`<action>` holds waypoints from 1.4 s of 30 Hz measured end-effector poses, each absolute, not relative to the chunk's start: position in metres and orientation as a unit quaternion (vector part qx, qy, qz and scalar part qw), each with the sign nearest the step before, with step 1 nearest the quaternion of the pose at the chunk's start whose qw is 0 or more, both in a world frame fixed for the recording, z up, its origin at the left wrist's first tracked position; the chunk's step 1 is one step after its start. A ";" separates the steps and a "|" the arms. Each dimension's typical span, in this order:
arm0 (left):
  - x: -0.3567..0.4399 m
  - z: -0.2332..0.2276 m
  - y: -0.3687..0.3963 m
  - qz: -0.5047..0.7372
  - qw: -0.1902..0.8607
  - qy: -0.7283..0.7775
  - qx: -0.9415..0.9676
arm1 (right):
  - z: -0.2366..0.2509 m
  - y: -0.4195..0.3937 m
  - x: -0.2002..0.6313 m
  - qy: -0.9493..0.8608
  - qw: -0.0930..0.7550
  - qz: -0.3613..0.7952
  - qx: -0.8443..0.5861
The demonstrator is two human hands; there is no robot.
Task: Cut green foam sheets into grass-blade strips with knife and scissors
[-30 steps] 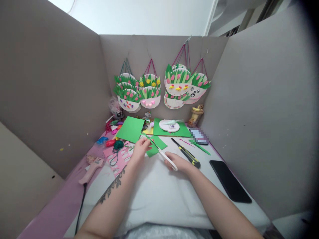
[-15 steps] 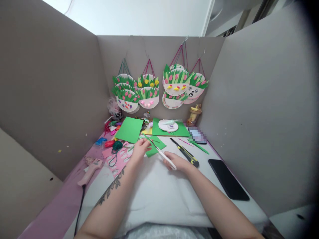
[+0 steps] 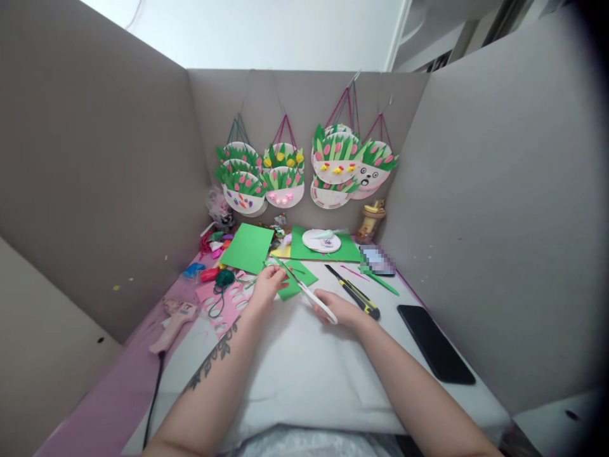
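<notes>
White-handled scissors (image 3: 320,304) are in my right hand (image 3: 339,307), whose fingers are wrapped round the handles. The blades point up and left, reaching my left hand (image 3: 269,280). My left hand is closed in a pinch on a small strip of green paper (image 3: 276,258), largely hidden by the fingers and blades. Beneath the blades a green paper piece (image 3: 304,274) lies on the white-covered table (image 3: 304,368). Just right of the scissors rests a black and yellow utility knife (image 3: 354,292).
Green sheets (image 3: 248,247), pink cut-out paper (image 3: 228,304) and a dark green yarn ball (image 3: 224,278) lie left. A corded pink glue gun (image 3: 175,324) is at the far left. At right are a black phone (image 3: 435,343) and green pen (image 3: 384,283). Paper-plate baskets (image 3: 284,190) hang behind.
The view has shifted very slightly. Both hands, the scissors and the green strip keep almost the same positions.
</notes>
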State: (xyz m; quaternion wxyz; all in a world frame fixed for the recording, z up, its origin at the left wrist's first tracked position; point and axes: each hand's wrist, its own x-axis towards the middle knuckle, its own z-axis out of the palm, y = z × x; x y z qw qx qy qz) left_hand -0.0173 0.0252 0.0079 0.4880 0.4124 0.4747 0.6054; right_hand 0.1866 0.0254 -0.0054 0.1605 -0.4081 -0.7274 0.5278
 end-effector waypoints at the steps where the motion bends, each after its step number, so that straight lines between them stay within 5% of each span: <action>1: -0.017 0.008 0.025 0.603 0.486 0.477 0.415 | -0.007 0.026 0.187 -0.727 0.158 0.532 -0.405; 42: -0.025 0.010 0.028 0.627 0.437 0.509 0.397 | 0.000 0.024 0.185 -0.722 0.153 0.534 -0.412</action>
